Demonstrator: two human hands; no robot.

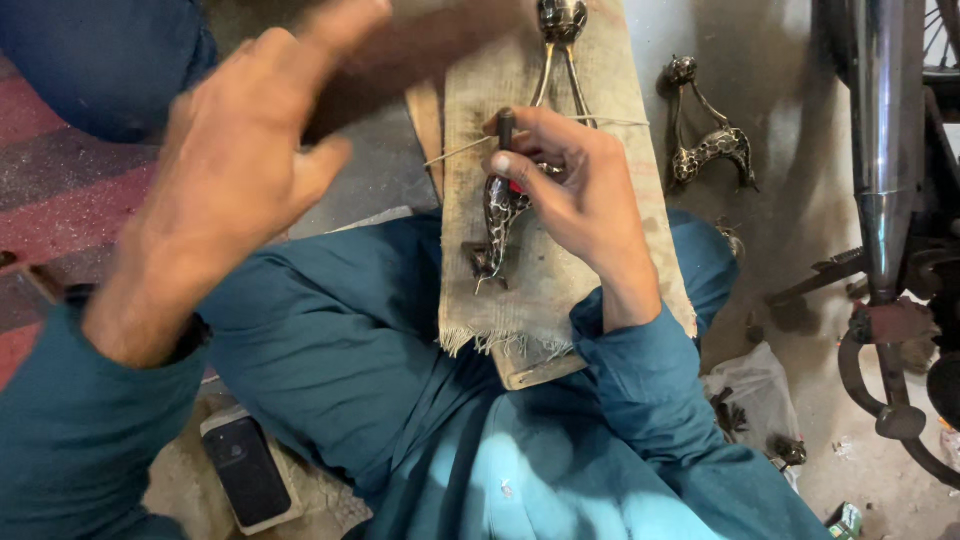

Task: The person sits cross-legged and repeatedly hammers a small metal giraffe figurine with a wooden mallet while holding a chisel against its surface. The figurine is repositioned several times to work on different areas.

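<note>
A wooden board point(610, 110) covered with frayed burlap rests across my lap. On it lies a dark spotted metal giraffe figurine point(497, 215), its long neck and head point(561, 22) reaching toward the far end. My right hand point(575, 185) presses on the figurine's body and grips a thin dark tool point(506, 125) upright against it. A thin wire point(455, 152) sticks out to the left under that hand. My left hand point(240, 160) hovers raised and blurred at the left, fingers spread, holding nothing.
A second spotted giraffe figurine point(708, 145) lies on the concrete floor right of the board. A chrome motorcycle exhaust pipe point(885, 130) and frame parts stand at the far right. A black phone point(246, 468) lies by my left knee. A plastic bag point(755, 390) with small parts sits lower right.
</note>
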